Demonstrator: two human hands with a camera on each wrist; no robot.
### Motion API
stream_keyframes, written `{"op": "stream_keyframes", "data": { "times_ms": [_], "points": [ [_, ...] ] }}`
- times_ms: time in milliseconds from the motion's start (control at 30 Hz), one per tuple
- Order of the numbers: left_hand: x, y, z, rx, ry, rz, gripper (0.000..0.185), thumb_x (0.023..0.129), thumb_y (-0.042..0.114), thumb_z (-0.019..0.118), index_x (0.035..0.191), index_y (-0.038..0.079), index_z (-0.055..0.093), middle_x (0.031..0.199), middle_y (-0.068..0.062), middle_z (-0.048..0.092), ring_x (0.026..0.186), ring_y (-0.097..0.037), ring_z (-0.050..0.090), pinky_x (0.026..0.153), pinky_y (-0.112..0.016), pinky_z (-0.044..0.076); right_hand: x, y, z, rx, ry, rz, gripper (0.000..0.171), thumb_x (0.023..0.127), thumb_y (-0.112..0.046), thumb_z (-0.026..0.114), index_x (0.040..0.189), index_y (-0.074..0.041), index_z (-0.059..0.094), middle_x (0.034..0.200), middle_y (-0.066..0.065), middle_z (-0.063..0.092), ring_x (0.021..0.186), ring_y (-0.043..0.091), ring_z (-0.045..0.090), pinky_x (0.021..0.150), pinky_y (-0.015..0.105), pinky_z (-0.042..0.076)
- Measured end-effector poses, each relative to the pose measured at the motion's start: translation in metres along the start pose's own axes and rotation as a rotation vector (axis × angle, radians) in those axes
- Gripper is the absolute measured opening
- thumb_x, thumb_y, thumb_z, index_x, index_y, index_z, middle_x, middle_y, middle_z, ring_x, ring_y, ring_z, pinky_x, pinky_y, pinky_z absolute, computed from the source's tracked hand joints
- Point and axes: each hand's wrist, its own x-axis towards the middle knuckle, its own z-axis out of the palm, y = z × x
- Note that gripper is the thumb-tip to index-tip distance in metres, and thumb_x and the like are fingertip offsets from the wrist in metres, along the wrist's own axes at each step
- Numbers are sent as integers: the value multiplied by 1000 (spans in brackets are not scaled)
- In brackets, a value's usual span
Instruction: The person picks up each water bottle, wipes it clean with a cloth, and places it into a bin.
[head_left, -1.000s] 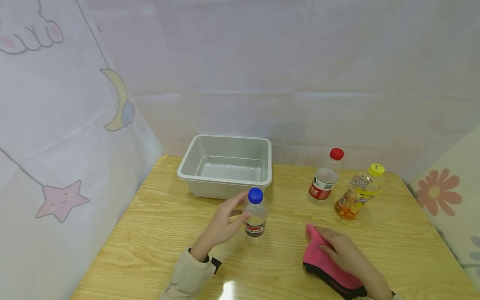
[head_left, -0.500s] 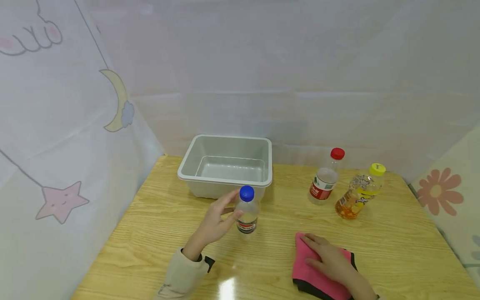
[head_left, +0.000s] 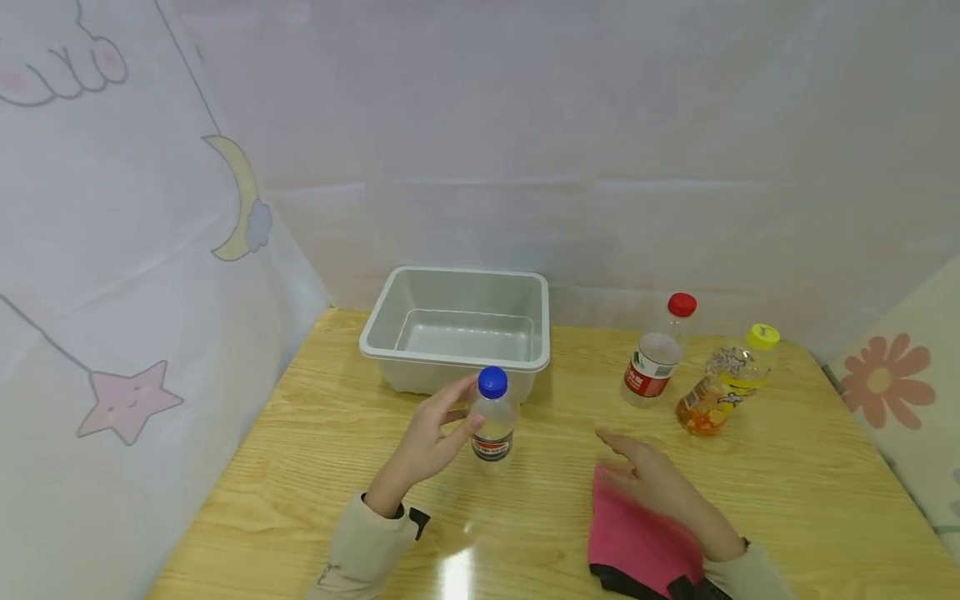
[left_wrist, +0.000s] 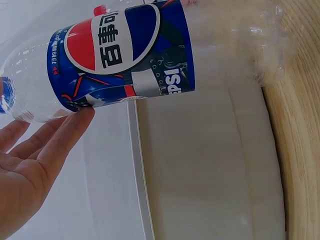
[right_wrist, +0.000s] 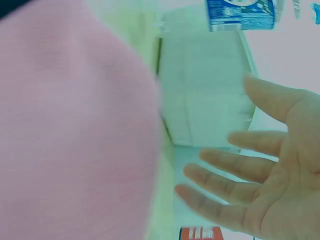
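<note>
— Both hands first, what do you have?

— From my feed, the left hand (head_left: pixel 429 440) is curled round the blue-capped bottle (head_left: pixel 491 421), thumb and fingers on its side. The right hand (head_left: pixel 660 492) hovers flat with its fingers spread and relaxed, gripping nothing — it sits just over the pink cloth (head_left: pixel 637 546).

— Fine. Now the scene, biggest thing down.

— I see the wooden table (head_left: pixel 315 450) carrying everything. At its far side stands 1 white plastic bin (head_left: pixel 457 329), nothing visible inside it. The pink cloth lies at the near edge, right of centre, blurred in my head view, with a dark hem showing at its near edge.

— And the bottles?

— 3 in all. The blue-capped bottle stands upright just in front of the bin, close to its near wall; my left wrist view shows a Pepsi label on it and its base on the wood. Further right, well apart from both hands, stand the red-capped bottle (head_left: pixel 660 354) and, just beside it, the yellow-capped bottle (head_left: pixel 723 383), which holds orange liquid low down.

— Sleeves?

— 2 beige cuffs, 1 per wrist.
</note>
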Motion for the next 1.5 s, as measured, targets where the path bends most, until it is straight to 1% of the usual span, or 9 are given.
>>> {"op": "stream_keyframes", "data": {
  "times_ms": [133, 267, 400, 600, 833, 1000, 1100, 1200, 1500],
  "points": [
    [-3, -19, 4, -4, -12, 1, 46, 85, -5, 58, 127, -12, 41, 122, -27, 49, 104, -38, 54, 78, -38, 53, 27, -1, -7, 283, 13, 55, 56, 92, -21, 56, 135, 8, 34, 116, 28, 54, 98, 41, 56, 67, 35, 54],
    [-4, -31, 4, -4, -30, 27, 48, 86, 0, 59, 130, -7, 41, 127, -23, 48, 107, -35, 53, 79, -37, 52, 55, -1, -9, 615, -16, 153, 61, 95, -21, 49, 141, 7, 21, 117, 31, 51, 98, 44, 56, 70, 41, 54],
    [-2, -31, 1, -5, -40, 66, 48, 89, 8, 58, 132, -4, 41, 129, -20, 48, 109, -32, 53, 79, -33, 52, 79, -2, -10, 745, -11, 235, 65, 96, -29, 46, 144, 1, 13, 120, 32, 49, 99, 40, 57, 78, 44, 52],
    [2, -29, -5, -15, -30, 108, 47, 92, 17, 54, 131, -6, 41, 124, -21, 51, 104, -32, 56, 77, -31, 53, 109, -8, -8, 814, -7, 309, 72, 95, -41, 42, 146, -3, 8, 125, 34, 44, 99, 34, 59, 81, 41, 51],
    [11, -22, -16, -16, 10, 155, 56, 92, 33, 51, 127, -10, 43, 119, -25, 53, 101, -35, 57, 74, -30, 54, 130, -16, 0, 847, 36, 352, 71, 95, -42, 43, 145, -3, 13, 115, 31, 53, 88, 31, 64, 74, 39, 54],
    [20, -16, -29, -23, 31, 168, 63, 91, 39, 50, 127, -12, 42, 117, -26, 54, 99, -36, 57, 73, -31, 54, 134, -21, 3, 866, 35, 338, 61, 96, -34, 44, 139, 4, 26, 97, 20, 62, 86, 31, 64, 69, 37, 55],
    [25, -11, -38, -27, 41, 166, 62, 91, 37, 52, 128, -11, 41, 115, -26, 55, 98, -36, 57, 74, -31, 54, 135, -21, 5, 883, 46, 340, 57, 96, -34, 45, 136, 5, 33, 98, 25, 61, 87, 34, 64, 69, 38, 55],
    [31, -8, -47, -15, 66, 164, 61, 91, 37, 53, 126, -12, 43, 110, -26, 57, 96, -36, 58, 74, -31, 54, 135, -21, 6, 893, 54, 341, 56, 96, -35, 44, 135, 4, 34, 109, 33, 54, 86, 33, 64, 69, 37, 55],
    [52, 6, -78, 42, 139, 157, 64, 89, 41, 53, 130, -8, 42, 107, -23, 60, 95, -34, 59, 70, -40, 55, 136, -19, 8, 906, 59, 336, 56, 96, -35, 45, 135, 3, 35, 108, 32, 55, 84, 32, 65, 64, 32, 55]
  ]
}}
